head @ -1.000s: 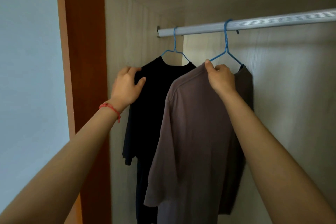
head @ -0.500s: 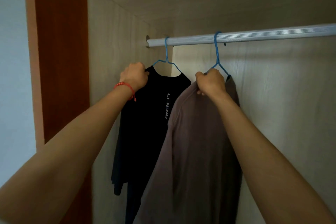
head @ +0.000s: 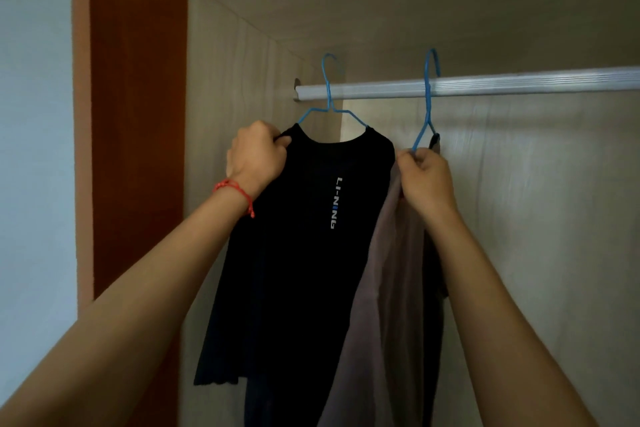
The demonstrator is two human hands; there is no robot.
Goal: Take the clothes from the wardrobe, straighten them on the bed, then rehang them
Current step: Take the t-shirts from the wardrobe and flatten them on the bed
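Pale wood-grain wardrobe panels [head: 519,218] form the backdrop, with a ribbed silver metal hanging rail [head: 519,83] running across. Both hooks stand above the rail, lifted off it. On the blue wire hanger on the left [head: 327,94] hangs a black short-sleeved T-shirt [head: 294,270] with white lettering down its chest. The left hand [head: 256,158], a red string bracelet [head: 235,189] at its wrist, grips that shirt's shoulder. The right hand [head: 424,177] pinches the second blue wire hanger [head: 427,97] and the shoulder of a taupe-brown T-shirt [head: 391,305], seen edge-on, its hem cut off below. A reddish-brown door edge [head: 138,114] stands left, beside a pale blue wall [head: 34,149].
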